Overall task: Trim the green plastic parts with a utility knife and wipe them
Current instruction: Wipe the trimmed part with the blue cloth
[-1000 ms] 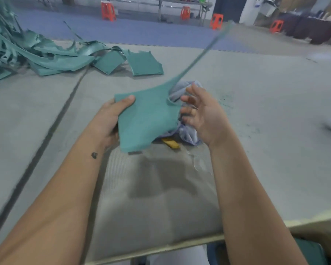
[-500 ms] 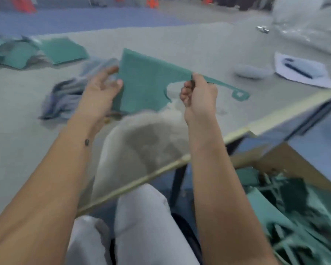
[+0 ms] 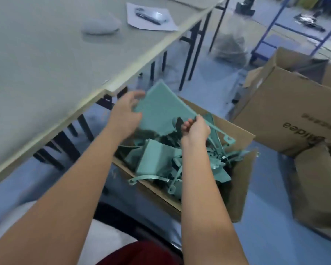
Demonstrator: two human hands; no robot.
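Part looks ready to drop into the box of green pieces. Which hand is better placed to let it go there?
Right. The right hand pinches the green part by its thin arm directly over the open cardboard box. The left hand holds the edge nearer the table, at the box's rim.

One marking is legible: dark lettering on the side wall of the large cardboard box (image 3: 287, 119) standing on the floor at the right, seen upside down from the head view and reading as "idea", the leading character cut off behind a neighbouring carton. A smaller line of print above it on the same wall is too blurred to read. The white sheet of paper (image 3: 151, 22) on the table shows no readable print.
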